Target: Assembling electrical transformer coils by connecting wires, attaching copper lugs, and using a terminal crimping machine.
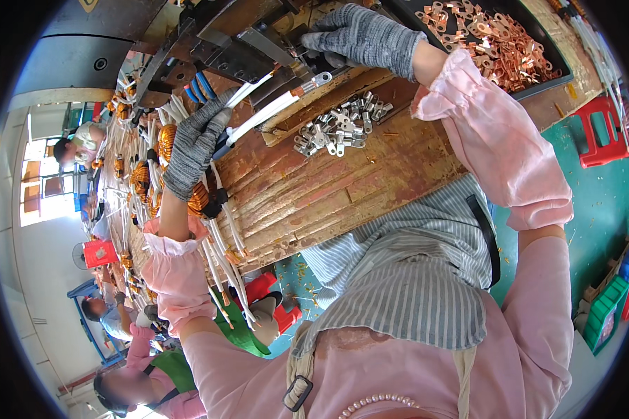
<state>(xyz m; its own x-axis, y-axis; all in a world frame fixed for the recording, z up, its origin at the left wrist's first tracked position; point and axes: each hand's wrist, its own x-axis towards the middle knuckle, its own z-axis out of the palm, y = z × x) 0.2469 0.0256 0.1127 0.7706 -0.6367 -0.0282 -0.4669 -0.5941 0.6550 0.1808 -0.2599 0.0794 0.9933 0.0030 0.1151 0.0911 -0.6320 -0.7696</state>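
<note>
My left hand (pixel 197 143), in a grey knit glove, is closed around white-sleeved cables beside the metal press (pixel 220 52). One white cable (pixel 265 115) slants up to the right and carries a silver cable lug (pixel 320 80) on its end. Another white cable (pixel 250 89) points its bare copper end toward the press jaws. At those jaws my right hand (pixel 367 40), gloved the same way, has its fingers pinched together; what lies between them is hidden. Below it, a pile of silver cable lugs (pixel 344 126) lies on the worn wooden bench (pixel 293 202).
A black tray (pixel 548 84) of copper lugs (pixel 489 38) stands at the far right of the bench. Copper-wound coils (pixel 166 142) with trailing white leads crowd the left side. A red stool (pixel 599 133) is on the green floor. Other people work at the left.
</note>
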